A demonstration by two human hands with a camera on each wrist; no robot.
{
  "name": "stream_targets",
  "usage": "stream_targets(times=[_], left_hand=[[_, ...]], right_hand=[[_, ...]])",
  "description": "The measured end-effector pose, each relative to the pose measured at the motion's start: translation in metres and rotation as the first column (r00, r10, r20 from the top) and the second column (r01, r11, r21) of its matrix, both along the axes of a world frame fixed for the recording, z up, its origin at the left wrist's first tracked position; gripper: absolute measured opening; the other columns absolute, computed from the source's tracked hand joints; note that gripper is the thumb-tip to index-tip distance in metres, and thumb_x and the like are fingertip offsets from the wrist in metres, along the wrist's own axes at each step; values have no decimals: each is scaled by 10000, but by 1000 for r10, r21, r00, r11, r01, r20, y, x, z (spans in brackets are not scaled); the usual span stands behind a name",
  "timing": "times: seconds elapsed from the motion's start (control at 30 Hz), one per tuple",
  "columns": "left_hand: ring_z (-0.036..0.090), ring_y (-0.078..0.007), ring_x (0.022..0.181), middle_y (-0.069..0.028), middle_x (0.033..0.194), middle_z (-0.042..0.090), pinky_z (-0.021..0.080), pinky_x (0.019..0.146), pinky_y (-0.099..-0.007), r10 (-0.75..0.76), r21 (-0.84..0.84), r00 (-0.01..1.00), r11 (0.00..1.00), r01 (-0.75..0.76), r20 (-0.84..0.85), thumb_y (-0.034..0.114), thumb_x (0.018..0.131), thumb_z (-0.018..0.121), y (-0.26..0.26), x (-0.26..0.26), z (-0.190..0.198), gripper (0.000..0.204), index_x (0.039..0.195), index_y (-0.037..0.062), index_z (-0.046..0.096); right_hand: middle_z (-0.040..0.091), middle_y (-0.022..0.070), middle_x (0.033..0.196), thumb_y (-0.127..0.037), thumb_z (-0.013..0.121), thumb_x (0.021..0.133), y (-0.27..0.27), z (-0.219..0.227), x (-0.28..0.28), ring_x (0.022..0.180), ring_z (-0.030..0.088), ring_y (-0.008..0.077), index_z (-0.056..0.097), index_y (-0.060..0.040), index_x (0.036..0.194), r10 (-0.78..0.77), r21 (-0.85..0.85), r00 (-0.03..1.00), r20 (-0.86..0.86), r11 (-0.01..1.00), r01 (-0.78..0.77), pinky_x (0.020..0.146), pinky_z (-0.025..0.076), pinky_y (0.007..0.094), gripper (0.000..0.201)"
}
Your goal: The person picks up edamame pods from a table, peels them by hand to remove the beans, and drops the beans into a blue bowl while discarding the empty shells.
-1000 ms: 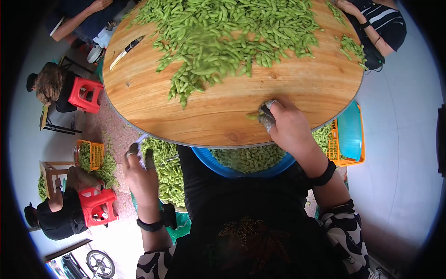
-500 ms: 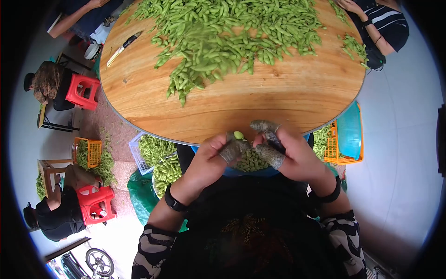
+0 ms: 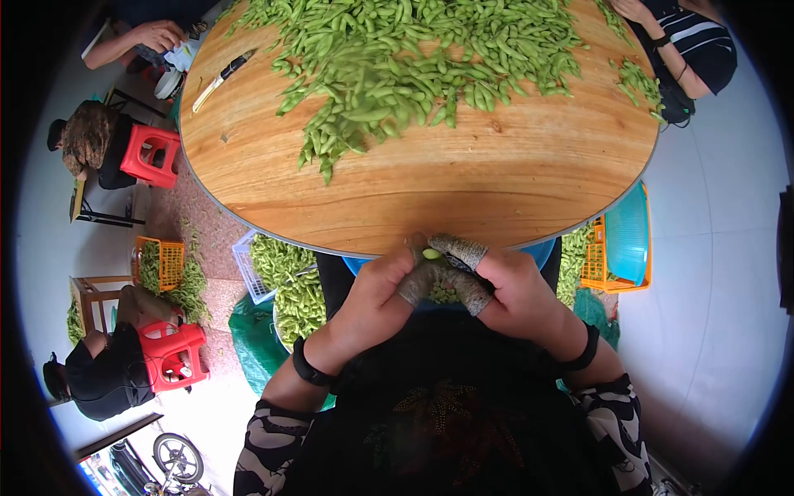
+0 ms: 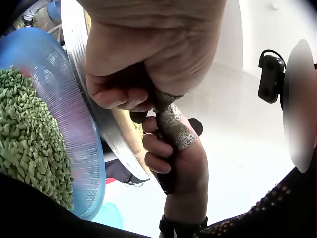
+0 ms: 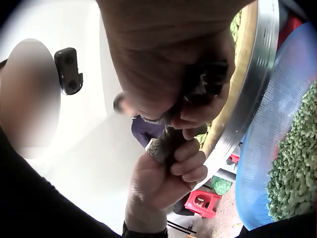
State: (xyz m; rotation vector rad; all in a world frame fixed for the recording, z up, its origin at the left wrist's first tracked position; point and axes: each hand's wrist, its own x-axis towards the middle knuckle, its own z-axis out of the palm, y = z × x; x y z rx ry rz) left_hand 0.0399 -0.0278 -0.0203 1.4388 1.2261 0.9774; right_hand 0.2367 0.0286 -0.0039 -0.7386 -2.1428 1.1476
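Observation:
A green soybean pod (image 3: 432, 255) shows between the fingertips of both hands, just off the near edge of the round wooden table (image 3: 463, 198). My left hand (image 3: 376, 285) pinches it between thumb and forefinger. From the other side my right hand (image 3: 517, 285) pinches at it, the thumbs meeting tip to tip. Worn grey covers wrap the thumbs and forefingers. A dark shiny piece (image 5: 205, 82) sits among the curled right fingers; I cannot tell what it is. Below the hands stands a blue basin (image 3: 542, 252) of shelled green beans (image 5: 297, 163).
Many pods (image 3: 397, 50) are heaped across the table's far side, with a knife (image 3: 223, 80) at its left. A crate (image 3: 248, 264) of pods stands lower left, an orange crate (image 3: 595, 256) at right. Other people sit around, some near red stools (image 3: 172, 355).
The right hand drew back from the tabletop, and the left came up from beside the pods at lower left. Both met over the basin, and their fingertips closed together around the pod.

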Motion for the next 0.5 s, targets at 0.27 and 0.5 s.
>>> stream_targets(times=[0.27,0.5], left_hand=[[624,-341,740,-150,813,611,509,656,-341,50,276,822,952,132,-567,1,839,615,-5,1,10,86,925,6,606],[566,-225,635,-68,786,610,464,601,-309,-237,-45,965,969,243,115,62,878,592,-4,-8,13,93,953,18,624]], right_hand=[[600,21,776,-117,720,823,6,-9,-2,712,509,67,611,-2,970,-120,-197,985,121,970,142,649,465,259,215],[566,16,682,-165,702,835,20,-2,4,616,531,82,580,3,924,162,-551,987,3,824,-133,541,447,296,226]])
